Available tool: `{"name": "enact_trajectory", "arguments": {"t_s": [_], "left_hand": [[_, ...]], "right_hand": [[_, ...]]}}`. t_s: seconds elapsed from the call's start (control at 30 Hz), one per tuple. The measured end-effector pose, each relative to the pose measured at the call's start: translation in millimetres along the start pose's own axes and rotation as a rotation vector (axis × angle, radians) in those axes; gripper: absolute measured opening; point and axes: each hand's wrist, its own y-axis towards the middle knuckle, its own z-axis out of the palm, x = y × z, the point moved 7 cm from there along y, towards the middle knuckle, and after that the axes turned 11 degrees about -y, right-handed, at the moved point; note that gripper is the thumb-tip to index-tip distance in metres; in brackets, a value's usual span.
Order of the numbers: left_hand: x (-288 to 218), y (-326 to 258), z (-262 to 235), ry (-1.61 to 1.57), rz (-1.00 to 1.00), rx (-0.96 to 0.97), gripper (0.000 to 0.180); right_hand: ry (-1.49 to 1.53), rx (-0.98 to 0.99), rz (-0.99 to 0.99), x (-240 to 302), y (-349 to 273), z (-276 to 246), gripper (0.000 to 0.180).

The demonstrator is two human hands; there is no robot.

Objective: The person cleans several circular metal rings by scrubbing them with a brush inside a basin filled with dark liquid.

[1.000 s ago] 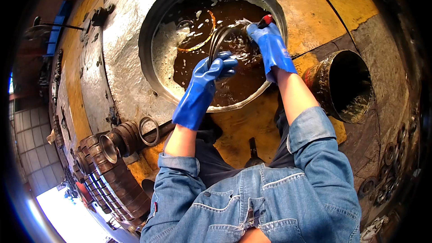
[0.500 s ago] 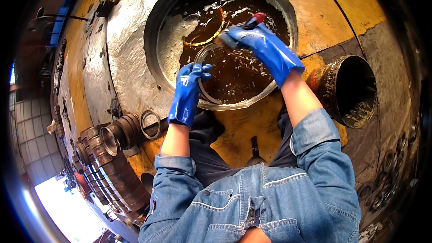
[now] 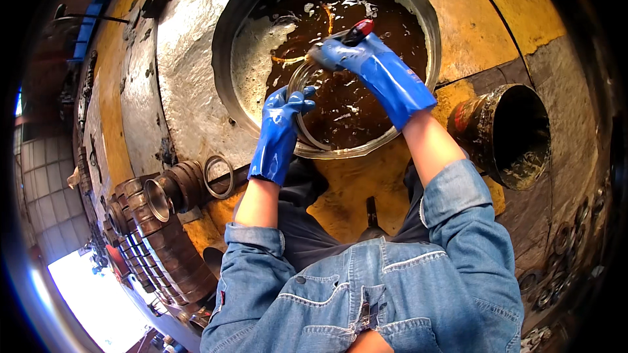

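Over the basin [image 3: 196,59] of brown liquid, the left hand [image 3: 281,121] is gripping a metal ring [image 3: 302,95] at its near edge. The right hand [image 3: 350,52], closed around a red-tipped tool [image 3: 356,29], is working the ring's far edge.

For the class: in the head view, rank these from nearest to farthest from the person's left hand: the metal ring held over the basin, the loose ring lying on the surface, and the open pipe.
From the left hand:
1. Metal ring, held in that hand over the oily basin.
2. Loose ring, lying down-left by the stacked sleeves.
3. Open pipe, far right, beyond the right forearm.
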Motion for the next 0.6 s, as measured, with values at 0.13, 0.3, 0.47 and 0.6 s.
{"name": "enact_trajectory", "arguments": {"t_s": [0.13,0.3,0.47,0.6], "left_hand": [[1,10,-5,0.056,0.067,0.054,0.036],[0,4,9,0.046,-0.012,-0.014,0.035],[1,11,-7,0.05,0.063,0.054,0.035],[0,9,0,0.116,0.051,-0.003,0.037]], "right_hand": [[-0.471,0.095,-0.045,44,-28,36,0.039],[-0.378,-0.251,0.073,-9,-1,-26,0.025],[-0.399,0.084,0.0,24,1,32,0.032],[-0.401,-0.022,-0.023,21,-11,26,0.029]]}}
